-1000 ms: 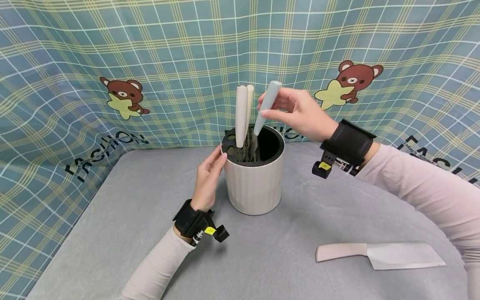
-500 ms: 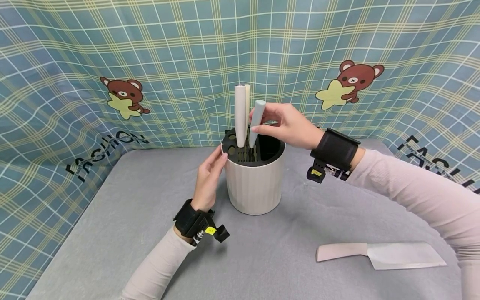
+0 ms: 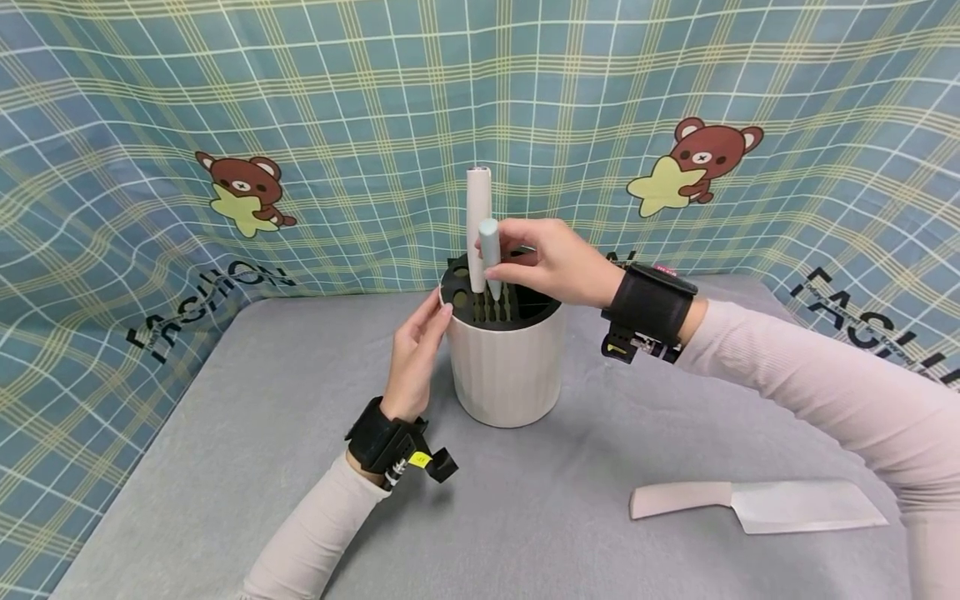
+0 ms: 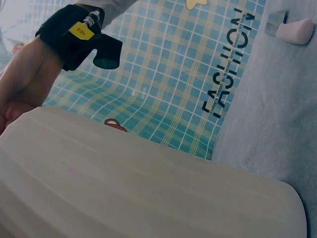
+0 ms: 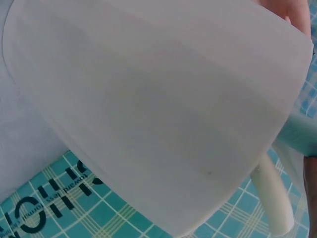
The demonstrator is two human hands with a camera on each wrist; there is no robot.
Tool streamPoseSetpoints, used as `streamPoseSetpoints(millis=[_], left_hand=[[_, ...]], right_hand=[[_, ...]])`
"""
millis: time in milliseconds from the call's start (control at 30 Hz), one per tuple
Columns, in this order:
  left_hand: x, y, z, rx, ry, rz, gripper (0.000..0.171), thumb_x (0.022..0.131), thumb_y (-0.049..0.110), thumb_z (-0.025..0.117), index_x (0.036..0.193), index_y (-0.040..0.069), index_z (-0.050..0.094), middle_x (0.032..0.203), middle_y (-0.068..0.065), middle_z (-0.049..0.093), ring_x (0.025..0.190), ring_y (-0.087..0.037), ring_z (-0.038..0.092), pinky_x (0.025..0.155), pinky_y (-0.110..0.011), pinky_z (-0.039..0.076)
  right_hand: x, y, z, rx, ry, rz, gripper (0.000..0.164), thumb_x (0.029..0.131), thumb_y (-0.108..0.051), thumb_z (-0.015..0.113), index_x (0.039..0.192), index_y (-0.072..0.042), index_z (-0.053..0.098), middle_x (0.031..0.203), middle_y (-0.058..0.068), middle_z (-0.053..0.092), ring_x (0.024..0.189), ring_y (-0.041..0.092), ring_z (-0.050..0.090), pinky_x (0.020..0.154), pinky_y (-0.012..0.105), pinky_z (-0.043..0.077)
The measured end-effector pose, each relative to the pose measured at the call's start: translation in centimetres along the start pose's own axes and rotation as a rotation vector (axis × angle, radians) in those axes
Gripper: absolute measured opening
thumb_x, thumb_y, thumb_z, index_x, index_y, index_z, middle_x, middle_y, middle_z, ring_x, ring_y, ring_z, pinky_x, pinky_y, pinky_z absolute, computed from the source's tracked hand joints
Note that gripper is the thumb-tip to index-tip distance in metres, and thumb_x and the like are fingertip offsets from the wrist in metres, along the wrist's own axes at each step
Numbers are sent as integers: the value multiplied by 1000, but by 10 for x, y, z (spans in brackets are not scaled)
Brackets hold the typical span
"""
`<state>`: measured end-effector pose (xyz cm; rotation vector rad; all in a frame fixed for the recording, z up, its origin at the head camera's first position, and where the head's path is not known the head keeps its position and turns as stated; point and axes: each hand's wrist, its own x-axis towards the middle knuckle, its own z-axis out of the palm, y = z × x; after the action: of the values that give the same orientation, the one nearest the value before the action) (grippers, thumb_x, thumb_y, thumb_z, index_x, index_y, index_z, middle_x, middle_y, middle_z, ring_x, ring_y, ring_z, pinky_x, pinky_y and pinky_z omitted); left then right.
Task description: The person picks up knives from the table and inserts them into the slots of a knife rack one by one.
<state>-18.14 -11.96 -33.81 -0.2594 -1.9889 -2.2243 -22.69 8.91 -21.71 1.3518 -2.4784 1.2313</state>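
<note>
My right hand (image 3: 558, 258) pinches the pale blue handle of a knife (image 3: 490, 250) between thumb and fingers. The handle stands nearly upright over the slotted part of the knife holder (image 3: 506, 375), its lower end close to the slots. Right in front of the holder's left rim, my left hand (image 3: 414, 358) rests its fairly straight fingers and thumb against the wall. A white-handled knife (image 3: 477, 200) stands in the holder beside the blue one. A cream handle (image 5: 272, 193) shows in the right wrist view; in the head view it is hidden behind the others.
A cleaver (image 3: 757, 504) with a pale pink handle lies flat on the grey cloth (image 3: 562, 517) at the front right. Behind the holder hangs a blue-green checked curtain (image 3: 375, 150) with printed bears. Round holes and a larger dark opening share the holder's top with the slots.
My right hand has moved left and down with the blue-handled knife, which has gone from tilted to nearly upright beside the white handle. The left hand has stayed on the rim.
</note>
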Motion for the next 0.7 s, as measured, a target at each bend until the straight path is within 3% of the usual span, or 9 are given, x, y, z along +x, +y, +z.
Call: streamPoseSetpoints(millis=[333, 700], left_hand=[[0, 0, -1, 7, 2, 8, 55, 103, 27, 50, 151, 9, 33, 157, -4, 32, 141, -14, 34, 119, -26, 32], [0, 0, 0, -1, -2, 10, 55, 102, 26, 51, 151, 9, 34, 156, -4, 33, 141, -15, 34, 119, -29, 32]], right_hand=[[4, -8, 4, -77, -41, -7, 33, 91, -3, 67, 122, 5, 59, 114, 17, 64, 102, 26, 67, 91, 37, 59], [2, -6, 1, -29, -38, 51, 30, 89, -3, 70, 117, 4, 63, 112, 15, 64, 101, 24, 65, 88, 35, 60]])
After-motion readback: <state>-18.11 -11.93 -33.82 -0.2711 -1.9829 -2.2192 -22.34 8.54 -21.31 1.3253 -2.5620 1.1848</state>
